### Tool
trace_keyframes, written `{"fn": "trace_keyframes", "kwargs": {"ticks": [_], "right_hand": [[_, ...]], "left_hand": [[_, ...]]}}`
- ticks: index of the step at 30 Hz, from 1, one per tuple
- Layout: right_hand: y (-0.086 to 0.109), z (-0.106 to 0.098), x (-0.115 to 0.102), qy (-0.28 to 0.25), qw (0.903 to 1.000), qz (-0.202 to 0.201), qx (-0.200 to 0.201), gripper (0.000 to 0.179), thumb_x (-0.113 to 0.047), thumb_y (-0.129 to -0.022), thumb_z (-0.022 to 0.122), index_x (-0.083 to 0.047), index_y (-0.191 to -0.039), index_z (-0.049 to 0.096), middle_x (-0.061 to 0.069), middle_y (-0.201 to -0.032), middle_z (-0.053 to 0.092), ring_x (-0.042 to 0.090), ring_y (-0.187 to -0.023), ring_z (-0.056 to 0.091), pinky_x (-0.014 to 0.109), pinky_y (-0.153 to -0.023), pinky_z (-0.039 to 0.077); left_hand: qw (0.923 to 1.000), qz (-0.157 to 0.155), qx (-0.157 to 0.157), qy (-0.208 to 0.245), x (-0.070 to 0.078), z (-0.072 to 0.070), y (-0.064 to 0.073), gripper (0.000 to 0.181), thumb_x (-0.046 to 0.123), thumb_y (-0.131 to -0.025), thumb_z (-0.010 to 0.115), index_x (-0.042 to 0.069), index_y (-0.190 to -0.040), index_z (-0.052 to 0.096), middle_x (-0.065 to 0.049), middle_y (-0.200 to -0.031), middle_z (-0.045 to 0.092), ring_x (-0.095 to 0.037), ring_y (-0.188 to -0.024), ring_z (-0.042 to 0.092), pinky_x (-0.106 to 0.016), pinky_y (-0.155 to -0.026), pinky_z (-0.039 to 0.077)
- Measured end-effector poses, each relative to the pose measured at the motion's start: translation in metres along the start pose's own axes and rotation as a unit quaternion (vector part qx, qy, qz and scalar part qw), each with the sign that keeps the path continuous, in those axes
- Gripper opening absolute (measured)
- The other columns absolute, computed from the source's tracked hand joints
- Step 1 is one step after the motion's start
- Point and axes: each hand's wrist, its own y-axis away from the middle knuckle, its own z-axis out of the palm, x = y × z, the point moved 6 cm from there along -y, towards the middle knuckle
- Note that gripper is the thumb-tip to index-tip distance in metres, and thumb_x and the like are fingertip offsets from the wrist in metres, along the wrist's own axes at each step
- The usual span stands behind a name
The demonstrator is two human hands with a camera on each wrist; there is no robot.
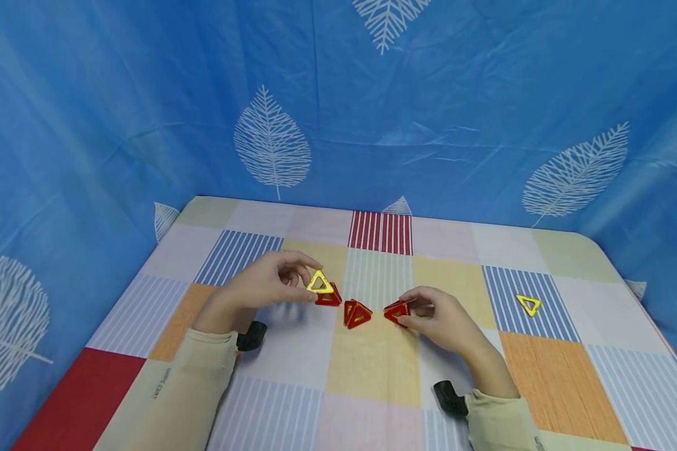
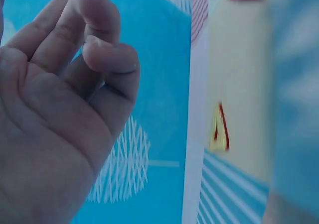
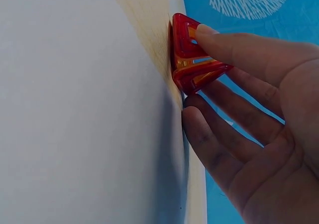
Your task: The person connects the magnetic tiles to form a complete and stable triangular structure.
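Observation:
In the head view my left hand [image 1: 267, 282] pinches a yellow triangular tile [image 1: 327, 289] between thumb and fingers. Close behind that tile is a red pyramid piece [image 1: 330, 299]; whether they touch is hidden. My right hand [image 1: 442, 316] pinches another red pyramid piece [image 1: 396, 311], whose orange edges show in the right wrist view [image 3: 187, 77]. Between the hands, a third red pyramid piece [image 1: 358, 314] sits on the cloth. In the left wrist view a small yellow triangular shape with a red edge [image 2: 218, 129] appears apart from the curled fingers [image 2: 112, 59].
Another yellow triangular tile [image 1: 528, 305] lies on a blue-striped square at the right. A patchwork cloth [image 1: 372, 369] covers the table. Blue curtains with white leaf prints [image 1: 457, 94] hang at the back and sides. Each wrist wears a black device [image 1: 450, 399].

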Motion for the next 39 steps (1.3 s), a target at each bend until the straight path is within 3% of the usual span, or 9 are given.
{"fn": "trace_keyframes", "kwargs": {"ticks": [6, 11, 22, 30, 39], "right_hand": [[0.001, 0.000, 0.000, 0.006, 0.9999, -0.008, 0.004, 0.029, -0.007, -0.086, 0.080, -0.006, -0.113, 0.070, 0.007, -0.108, 0.069, 0.024, -0.096, 0.067, 0.043, -0.086, 0.055], [0.001, 0.000, 0.000, 0.012, 0.9999, 0.000, 0.007, 0.030, -0.007, -0.088, 0.078, -0.005, -0.116, 0.069, 0.010, -0.111, 0.068, 0.027, -0.098, 0.068, 0.045, -0.086, 0.055], [0.000, 0.000, -0.001, 0.016, 0.9998, 0.004, 0.010, 0.030, -0.007, -0.088, 0.078, -0.004, -0.117, 0.069, 0.012, -0.113, 0.068, 0.030, -0.098, 0.069, 0.045, -0.085, 0.056], [0.001, 0.000, -0.001, 0.010, 0.9999, 0.006, 0.009, 0.030, -0.007, -0.089, 0.077, -0.003, -0.117, 0.068, 0.014, -0.113, 0.068, 0.032, -0.100, 0.069, 0.044, -0.084, 0.056], [-0.001, 0.000, -0.003, 0.013, 0.9999, 0.004, 0.004, 0.031, -0.006, -0.088, 0.077, -0.001, -0.118, 0.067, 0.014, -0.113, 0.068, 0.033, -0.101, 0.069, 0.042, -0.084, 0.056]], "left_hand": [[0.9973, 0.041, -0.060, -0.010, 0.015, 0.030, -0.006, 0.047, 0.016, -0.079, 0.088, 0.009, -0.122, 0.070, 0.000, -0.086, 0.067, -0.019, -0.067, 0.050, -0.028, -0.058, 0.041], [0.9923, 0.057, -0.107, -0.025, 0.024, 0.051, -0.008, 0.046, 0.015, -0.079, 0.088, 0.008, -0.121, 0.071, 0.006, -0.085, 0.067, -0.015, -0.067, 0.052, -0.027, -0.058, 0.043], [0.9789, 0.042, -0.190, -0.062, 0.029, 0.093, -0.009, 0.041, 0.015, -0.077, 0.089, 0.011, -0.114, 0.071, 0.012, -0.083, 0.068, -0.006, -0.061, 0.053, -0.023, -0.058, 0.045], [0.9749, 0.012, -0.198, -0.102, 0.029, 0.117, -0.010, 0.041, 0.016, -0.076, 0.091, 0.010, -0.110, 0.070, 0.014, -0.073, 0.065, -0.001, -0.066, 0.060, -0.021, -0.063, 0.050], [0.9711, -0.005, -0.193, -0.140, 0.027, 0.127, -0.011, 0.041, 0.020, -0.074, 0.093, 0.009, -0.106, 0.070, 0.012, -0.067, 0.061, -0.001, -0.061, 0.056, -0.020, -0.060, 0.047]]}}
